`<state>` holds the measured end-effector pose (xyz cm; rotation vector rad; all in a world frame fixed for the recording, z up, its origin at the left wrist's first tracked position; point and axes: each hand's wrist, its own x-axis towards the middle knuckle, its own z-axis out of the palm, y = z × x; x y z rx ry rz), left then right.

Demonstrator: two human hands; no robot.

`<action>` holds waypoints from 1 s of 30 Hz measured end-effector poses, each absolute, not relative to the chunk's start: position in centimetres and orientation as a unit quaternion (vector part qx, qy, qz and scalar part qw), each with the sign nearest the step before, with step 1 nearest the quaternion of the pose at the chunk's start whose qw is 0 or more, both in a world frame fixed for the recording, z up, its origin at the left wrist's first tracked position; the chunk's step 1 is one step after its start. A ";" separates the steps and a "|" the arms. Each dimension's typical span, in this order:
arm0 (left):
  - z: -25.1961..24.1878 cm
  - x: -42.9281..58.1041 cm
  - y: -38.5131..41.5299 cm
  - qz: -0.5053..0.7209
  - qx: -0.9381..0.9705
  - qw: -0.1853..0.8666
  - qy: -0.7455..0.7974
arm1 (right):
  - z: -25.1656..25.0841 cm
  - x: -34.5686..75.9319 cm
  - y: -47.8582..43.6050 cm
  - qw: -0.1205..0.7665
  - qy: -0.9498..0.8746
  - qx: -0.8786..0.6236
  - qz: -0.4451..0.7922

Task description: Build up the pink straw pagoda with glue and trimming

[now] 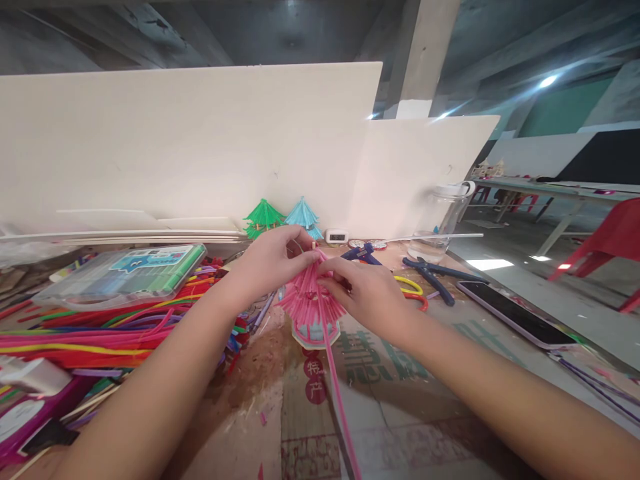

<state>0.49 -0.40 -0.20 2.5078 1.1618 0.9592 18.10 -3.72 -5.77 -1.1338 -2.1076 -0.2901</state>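
Note:
A small pink pagoda model (pixel 309 301) with tiered, fringed roofs of fuzzy pipe cleaner stands on a pale base in front of me. My left hand (pixel 286 257) pinches the model near its top from the left side. On the right side, the thumb and fingers of my right hand (pixel 361 285) close on a long pink pipe cleaner (pixel 334 377) against the upper roof. The strip's loose end trails down towards me past the base. My fingers partly hide the model's tip.
Left lie bundled pipe cleaners (pixel 90 343) and a marker case (pixel 125 270). Behind stand green (pixel 265 217) and blue roofed models (pixel 303 217) and a small clock (pixel 337 237). Right are a glue gun (pixel 369 255), scissors (pixel 411 287), pliers (pixel 429 275), a bottle (pixel 437 223) and a phone (pixel 515 313).

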 end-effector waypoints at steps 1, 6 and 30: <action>-0.2 0.5 -0.4 0.326 0.852 0.111 0.394 | -5.8 18.1 -3.8 0.357 -0.817 -0.438 -0.113; -0.1 0.5 -0.5 0.332 0.849 0.129 0.391 | -5.4 18.4 -3.9 0.369 -0.831 -0.407 -0.090; -0.2 0.4 -0.3 0.337 0.850 0.121 0.386 | -5.3 18.7 -3.6 0.308 -0.857 -0.394 -0.122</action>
